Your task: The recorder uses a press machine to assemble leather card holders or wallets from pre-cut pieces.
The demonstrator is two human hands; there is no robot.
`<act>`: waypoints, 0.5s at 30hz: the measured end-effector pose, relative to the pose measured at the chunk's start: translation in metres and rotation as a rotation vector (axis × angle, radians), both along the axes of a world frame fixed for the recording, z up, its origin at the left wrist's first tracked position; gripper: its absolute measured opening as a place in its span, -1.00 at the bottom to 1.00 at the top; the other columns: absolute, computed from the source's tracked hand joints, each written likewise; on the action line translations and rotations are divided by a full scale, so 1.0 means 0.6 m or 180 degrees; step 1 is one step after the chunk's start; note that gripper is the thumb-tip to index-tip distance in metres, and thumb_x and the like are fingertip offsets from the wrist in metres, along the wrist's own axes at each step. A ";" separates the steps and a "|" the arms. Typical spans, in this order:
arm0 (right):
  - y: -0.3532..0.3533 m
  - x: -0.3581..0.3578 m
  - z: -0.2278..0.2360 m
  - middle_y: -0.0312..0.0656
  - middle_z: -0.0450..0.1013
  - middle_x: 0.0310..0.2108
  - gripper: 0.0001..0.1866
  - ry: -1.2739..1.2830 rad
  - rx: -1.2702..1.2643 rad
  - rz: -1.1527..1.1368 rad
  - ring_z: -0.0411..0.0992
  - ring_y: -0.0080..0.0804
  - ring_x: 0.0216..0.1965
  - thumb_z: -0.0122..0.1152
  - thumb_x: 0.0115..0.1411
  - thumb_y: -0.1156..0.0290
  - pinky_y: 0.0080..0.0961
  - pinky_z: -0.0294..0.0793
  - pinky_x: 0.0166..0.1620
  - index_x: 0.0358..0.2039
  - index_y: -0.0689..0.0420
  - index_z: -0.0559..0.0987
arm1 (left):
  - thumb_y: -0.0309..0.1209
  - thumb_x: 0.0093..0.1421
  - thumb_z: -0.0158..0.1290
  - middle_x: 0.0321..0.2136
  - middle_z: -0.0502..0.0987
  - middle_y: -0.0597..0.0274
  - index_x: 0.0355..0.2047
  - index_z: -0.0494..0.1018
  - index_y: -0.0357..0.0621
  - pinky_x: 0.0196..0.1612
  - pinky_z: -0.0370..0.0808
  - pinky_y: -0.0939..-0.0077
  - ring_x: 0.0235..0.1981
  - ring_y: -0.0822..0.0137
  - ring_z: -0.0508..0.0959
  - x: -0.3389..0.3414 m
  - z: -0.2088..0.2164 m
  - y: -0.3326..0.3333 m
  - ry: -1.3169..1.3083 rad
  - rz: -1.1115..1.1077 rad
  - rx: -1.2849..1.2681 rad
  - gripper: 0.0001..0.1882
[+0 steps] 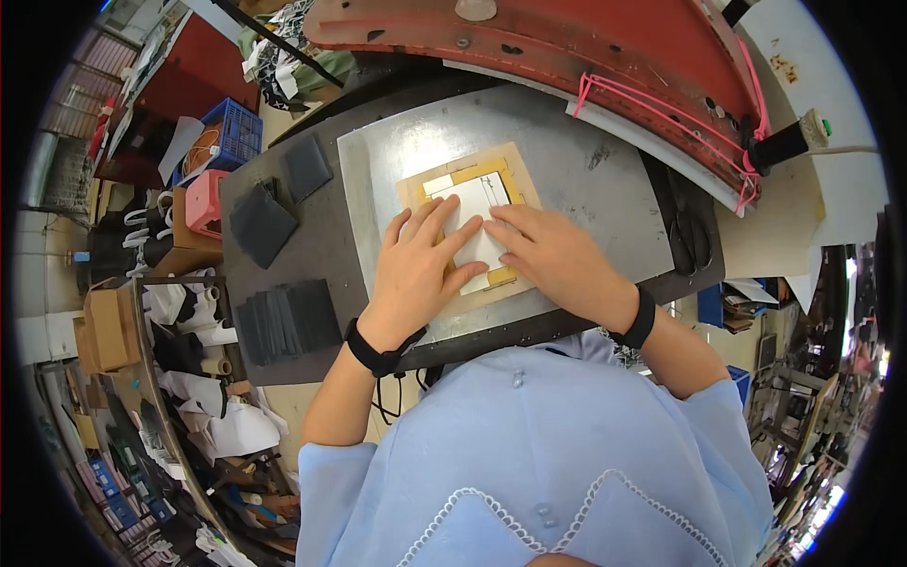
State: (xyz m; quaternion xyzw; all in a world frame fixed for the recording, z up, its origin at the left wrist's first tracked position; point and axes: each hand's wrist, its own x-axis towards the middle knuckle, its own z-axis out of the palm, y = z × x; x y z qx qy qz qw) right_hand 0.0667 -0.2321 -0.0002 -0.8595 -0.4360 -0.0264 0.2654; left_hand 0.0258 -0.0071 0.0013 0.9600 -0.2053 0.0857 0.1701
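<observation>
Both of my palms face down over a white sheet (465, 197), which lies within a yellow border (472, 172) on a tan board (527, 192). The fingers of my left hand (413, 266) are spread across the sheet's left side and middle. From the right, my right hand (559, 257) reaches in with its fingers stretched out and their tips on the sheet's right edge. Part of the sheet and the board is hidden under my hands. A bare metal plate (595, 189) carries the board.
Left of the plate, a dark table (326, 227) holds several dark flat pieces (288, 321) in stacks. A red machine beam (529, 38) with a pink cord spans the far side. Dark scissors (693, 244) lie at the right. A pink stool (205, 201) and blue crate (236, 132) stand left.
</observation>
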 end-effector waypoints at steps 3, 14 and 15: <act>0.007 -0.002 -0.008 -0.13 0.45 0.09 -0.60 -0.0473 0.0010 -0.0043 0.42 -0.22 0.09 0.19 0.14 0.43 -0.33 0.41 0.08 0.00 0.26 0.50 | -0.06 0.14 0.23 0.19 0.41 0.02 0.10 0.51 0.03 0.27 0.25 0.05 0.23 0.02 0.38 -0.003 -0.004 0.001 -0.0017 0.0007 -0.0023 -0.46; 0.007 0.016 -0.013 -0.13 0.44 0.16 -0.60 -0.0473 0.0083 -0.0079 0.39 -0.19 0.13 0.13 0.19 0.46 -0.26 0.32 0.18 0.06 0.20 0.52 | -0.20 0.29 0.09 0.19 0.41 0.00 0.16 0.46 -0.04 0.28 0.27 0.16 0.23 -0.02 0.36 0.011 -0.008 0.010 0.0072 -0.0007 -0.0467 -0.54; 0.006 0.019 -0.013 -0.12 0.42 0.18 -0.59 -0.0249 0.0299 -0.0119 0.38 -0.17 0.15 0.12 0.21 0.46 -0.23 0.32 0.19 0.09 0.20 0.51 | -0.22 0.31 0.07 0.19 0.40 -0.01 0.17 0.45 -0.06 0.28 0.28 0.18 0.23 -0.03 0.36 0.011 -0.004 0.009 0.0184 0.0066 -0.0736 -0.56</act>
